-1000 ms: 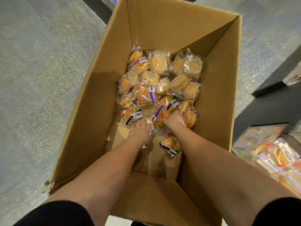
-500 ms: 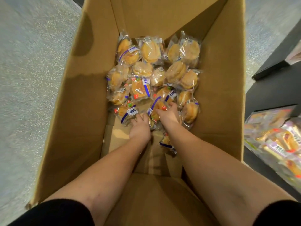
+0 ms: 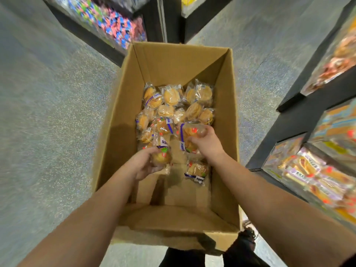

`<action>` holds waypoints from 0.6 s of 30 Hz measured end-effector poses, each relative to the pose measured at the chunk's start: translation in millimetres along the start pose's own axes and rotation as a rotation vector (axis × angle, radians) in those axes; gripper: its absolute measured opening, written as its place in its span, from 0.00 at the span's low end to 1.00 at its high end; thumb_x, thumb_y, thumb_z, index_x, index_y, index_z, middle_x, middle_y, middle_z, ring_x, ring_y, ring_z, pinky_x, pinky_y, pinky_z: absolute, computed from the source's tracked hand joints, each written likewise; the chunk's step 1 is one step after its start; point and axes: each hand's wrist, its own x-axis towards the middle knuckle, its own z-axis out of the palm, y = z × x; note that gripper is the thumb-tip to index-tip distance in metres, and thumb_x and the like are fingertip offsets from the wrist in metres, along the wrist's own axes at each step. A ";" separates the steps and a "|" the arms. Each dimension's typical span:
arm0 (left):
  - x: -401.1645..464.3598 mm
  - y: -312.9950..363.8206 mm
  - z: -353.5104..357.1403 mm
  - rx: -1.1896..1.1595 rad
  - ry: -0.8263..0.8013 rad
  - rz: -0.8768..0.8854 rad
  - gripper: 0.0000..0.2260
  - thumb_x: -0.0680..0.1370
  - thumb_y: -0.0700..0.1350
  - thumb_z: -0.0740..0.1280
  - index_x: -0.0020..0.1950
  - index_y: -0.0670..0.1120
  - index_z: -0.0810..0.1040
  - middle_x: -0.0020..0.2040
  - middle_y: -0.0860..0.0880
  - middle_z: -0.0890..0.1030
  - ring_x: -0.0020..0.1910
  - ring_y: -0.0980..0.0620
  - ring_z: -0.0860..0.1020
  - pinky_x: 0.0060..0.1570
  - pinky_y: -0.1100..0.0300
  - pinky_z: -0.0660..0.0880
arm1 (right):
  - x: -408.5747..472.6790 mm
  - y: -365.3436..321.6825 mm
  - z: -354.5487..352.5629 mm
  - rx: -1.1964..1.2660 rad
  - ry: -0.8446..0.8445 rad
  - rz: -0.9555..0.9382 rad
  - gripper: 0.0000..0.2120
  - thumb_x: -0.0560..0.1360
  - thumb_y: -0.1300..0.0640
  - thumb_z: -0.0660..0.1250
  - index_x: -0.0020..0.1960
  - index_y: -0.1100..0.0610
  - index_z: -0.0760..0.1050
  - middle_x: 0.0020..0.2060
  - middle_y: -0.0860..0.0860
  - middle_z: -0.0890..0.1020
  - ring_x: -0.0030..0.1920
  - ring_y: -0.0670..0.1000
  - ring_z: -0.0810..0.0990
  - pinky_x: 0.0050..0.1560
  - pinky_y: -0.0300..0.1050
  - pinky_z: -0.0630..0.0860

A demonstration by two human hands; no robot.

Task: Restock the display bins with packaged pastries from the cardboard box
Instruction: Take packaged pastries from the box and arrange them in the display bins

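Note:
An open cardboard box [image 3: 225, 116] stands on the floor below me. Several clear-wrapped round pastries [image 3: 171, 97] with blue labels lie heaped at its far end. My left hand [image 3: 144, 166] grips one wrapped pastry [image 3: 161, 157], lifted off the pile. My right hand [image 3: 208, 145] holds a bunch of pastry packs [image 3: 189, 133] above the heap. One loose pack [image 3: 196, 170] lies alone on the box floor near my right wrist.
Display bins [image 3: 312, 168] with wrapped pastries line a black shelf unit on the right. Another black unit with colourful sweets [image 3: 115, 26] stands at the far left. Speckled grey floor [image 3: 48, 122] surrounds the box. My foot [image 3: 248, 234] shows by its near right corner.
Both hands closed on packs in the pile and have risen with them. My head has lifted, so shelves and more floor now show.

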 end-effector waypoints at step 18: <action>-177.6 -11.6 264.6 0.361 -0.472 0.019 0.19 0.73 0.56 0.65 0.58 0.45 0.77 0.49 0.36 0.82 0.41 0.41 0.81 0.30 0.60 0.75 | -215.9 40.3 -298.9 0.546 -0.254 -0.145 0.04 0.77 0.63 0.65 0.51 0.59 0.76 0.38 0.50 0.85 0.38 0.46 0.83 0.39 0.37 0.79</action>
